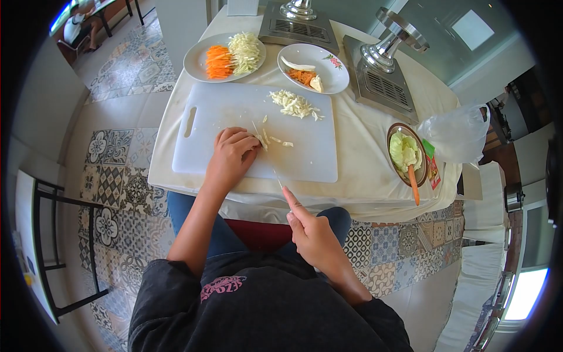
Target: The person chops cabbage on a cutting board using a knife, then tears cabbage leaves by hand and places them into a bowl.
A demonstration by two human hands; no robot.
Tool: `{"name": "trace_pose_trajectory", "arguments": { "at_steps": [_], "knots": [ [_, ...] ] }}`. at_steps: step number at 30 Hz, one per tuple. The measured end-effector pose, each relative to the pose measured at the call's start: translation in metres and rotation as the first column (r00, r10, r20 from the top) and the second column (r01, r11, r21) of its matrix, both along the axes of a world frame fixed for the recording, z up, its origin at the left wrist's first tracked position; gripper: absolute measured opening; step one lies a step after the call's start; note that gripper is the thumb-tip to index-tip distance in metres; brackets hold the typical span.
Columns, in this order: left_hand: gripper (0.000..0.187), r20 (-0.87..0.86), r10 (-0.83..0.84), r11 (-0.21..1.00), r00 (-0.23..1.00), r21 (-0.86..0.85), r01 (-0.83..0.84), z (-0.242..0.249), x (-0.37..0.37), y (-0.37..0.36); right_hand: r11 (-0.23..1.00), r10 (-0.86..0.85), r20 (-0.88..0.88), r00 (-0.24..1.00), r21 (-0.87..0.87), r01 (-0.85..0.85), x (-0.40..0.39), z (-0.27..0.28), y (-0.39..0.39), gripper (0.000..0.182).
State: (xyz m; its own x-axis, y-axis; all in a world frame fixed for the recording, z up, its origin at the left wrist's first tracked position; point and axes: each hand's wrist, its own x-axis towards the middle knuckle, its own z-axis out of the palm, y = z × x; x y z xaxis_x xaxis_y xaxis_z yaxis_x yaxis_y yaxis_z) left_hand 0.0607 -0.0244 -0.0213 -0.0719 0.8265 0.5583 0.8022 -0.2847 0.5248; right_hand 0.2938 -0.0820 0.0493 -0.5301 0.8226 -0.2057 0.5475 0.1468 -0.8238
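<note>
A white cutting board (234,105) lies on the cloth-covered table. My left hand (236,151) rests on it with fingers bent together over a pale piece, mostly hidden under the fingertips. Beside those fingertips lie a few pale cut strips (275,141). My right hand (311,232) is closed round a knife, index finger stretched along it; the thin blade (278,178) points up and left over the board's front edge. A pile of chopped pale pieces (294,104) sits at the board's upper right.
Behind the board are a plate (196,66) with orange and pale shreds and a bowl (331,73) with scraps. Metal appliances (381,76) stand farther back. At right lie a brown-rimmed bowl (392,136) with leaves and a carrot, and a plastic bag (460,135). A person (76,29) sits far left.
</note>
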Motion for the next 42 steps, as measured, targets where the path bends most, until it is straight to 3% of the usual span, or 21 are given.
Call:
{"name": "trace_pose_trajectory", "arguments": {
  "at_steps": [8,14,23,29,42],
  "knots": [
    [0.012,0.026,0.023,1.0,0.999,-0.009,-0.023,-0.001,0.001,0.001,0.996,0.003,0.026,1.0,0.091,-0.006,-0.002,-0.004,-0.003,0.05],
    [0.01,0.053,0.028,1.0,0.998,-0.009,-0.028,0.0,0.002,0.001,1.0,0.011,-0.001,1.0,-0.023,-0.011,0.022,0.016,-0.022,0.05],
    [0.011,0.036,0.021,1.0,0.999,0.01,-0.022,-0.003,0.001,0.002,0.993,0.002,0.096,0.995,-0.114,0.009,0.007,0.014,-0.009,0.05],
    [0.012,0.022,0.015,1.0,1.0,0.003,-0.015,-0.004,-0.001,0.002,0.993,-0.013,-0.027,1.0,0.119,0.016,-0.02,-0.013,0.013,0.049],
    [0.008,0.052,0.046,0.999,0.998,-0.011,-0.046,-0.002,0.002,0.001,0.997,-0.016,0.05,0.999,0.081,0.012,-0.013,0.0,0.006,0.048]
  ]
}}
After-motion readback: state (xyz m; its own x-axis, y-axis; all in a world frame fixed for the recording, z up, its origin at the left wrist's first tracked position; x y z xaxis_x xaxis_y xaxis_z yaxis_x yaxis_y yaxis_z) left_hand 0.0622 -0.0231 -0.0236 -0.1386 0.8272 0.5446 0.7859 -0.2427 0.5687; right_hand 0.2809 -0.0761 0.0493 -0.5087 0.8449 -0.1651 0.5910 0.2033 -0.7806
